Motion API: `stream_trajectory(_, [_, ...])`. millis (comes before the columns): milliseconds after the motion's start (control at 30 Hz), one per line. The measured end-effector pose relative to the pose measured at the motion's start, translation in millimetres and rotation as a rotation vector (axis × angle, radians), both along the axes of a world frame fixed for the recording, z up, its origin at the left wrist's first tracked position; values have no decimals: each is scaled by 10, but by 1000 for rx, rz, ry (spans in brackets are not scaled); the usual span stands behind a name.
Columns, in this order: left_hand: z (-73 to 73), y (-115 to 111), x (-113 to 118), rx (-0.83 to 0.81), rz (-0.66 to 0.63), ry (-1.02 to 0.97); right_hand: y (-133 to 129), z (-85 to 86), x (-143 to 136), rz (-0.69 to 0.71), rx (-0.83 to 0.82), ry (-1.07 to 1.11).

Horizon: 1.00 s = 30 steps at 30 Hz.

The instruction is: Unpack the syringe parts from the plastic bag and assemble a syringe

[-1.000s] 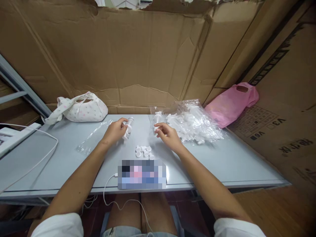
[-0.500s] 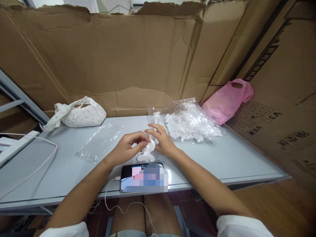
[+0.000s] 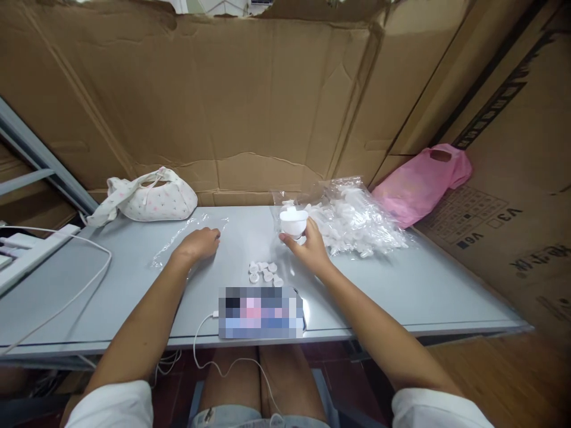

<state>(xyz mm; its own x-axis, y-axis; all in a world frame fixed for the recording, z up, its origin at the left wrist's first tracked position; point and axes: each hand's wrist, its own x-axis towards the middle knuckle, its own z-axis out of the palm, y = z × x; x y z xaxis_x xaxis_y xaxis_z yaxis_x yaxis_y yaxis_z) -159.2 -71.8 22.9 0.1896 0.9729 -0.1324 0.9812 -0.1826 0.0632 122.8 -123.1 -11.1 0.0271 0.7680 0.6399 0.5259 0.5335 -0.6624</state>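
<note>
My right hand (image 3: 312, 246) holds a white cup-shaped piece (image 3: 293, 223) between thumb and fingers, its rim facing up, in front of a clear bag. Over the near part of a flat clear plastic bag (image 3: 172, 241) rests my left hand (image 3: 203, 244), fingers curled and closed; whatever they may hold is hidden. Several small round white pieces (image 3: 267, 276) lie loose on the grey table (image 3: 236, 238) between my hands. A clear bag full of white pieces (image 3: 357, 220) sits beyond my right hand.
A phone (image 3: 261, 313) with a white cable lies at the table's front edge. At the back left is a white patterned bag (image 3: 160, 199), with a power strip (image 3: 40, 255) nearer. A pink bag (image 3: 422, 184) leans at the back right by cardboard (image 3: 508, 178).
My hands have moved apart, the left to the left and the right outward with the white piece. Small white pieces now show on the table where my hands were.
</note>
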Motion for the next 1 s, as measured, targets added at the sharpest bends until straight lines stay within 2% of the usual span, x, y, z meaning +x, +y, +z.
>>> stream_trajectory(200, [-121, 247, 189, 123, 27, -130, 13, -28, -34, 21, -210, 140])
stream_trajectory(333, [-166, 286, 188, 226, 36, -241, -20, 24, -42, 95, -255, 270])
stream_trajectory(433, [-110, 149, 196, 320, -61, -354, -43, 66, -50, 205, -308, 363])
stream_trajectory(567, [-8, -168, 394, 295, -408, -541, -39, 67, -89, 336, -373, 498])
stream_trajectory(633, [0, -321, 562, 315, -488, -530, -34, 54, -123, 426, -395, 559])
stream_trajectory(700, [-24, -436, 719, 356, -489, -512, -38, 47, -163, 493, -429, 644])
stream_trajectory(800, [-77, -521, 862, 453, -407, -439, -63, 56, -222, 560, -484, 794])
stream_trajectory(900, [-100, -550, 894, 502, -382, -283, -89, 74, -264, 582, -516, 896])
stream_trajectory(1000, [-93, -582, 889, 457, -382, -256, -106, 85, -280, 582, -532, 902])
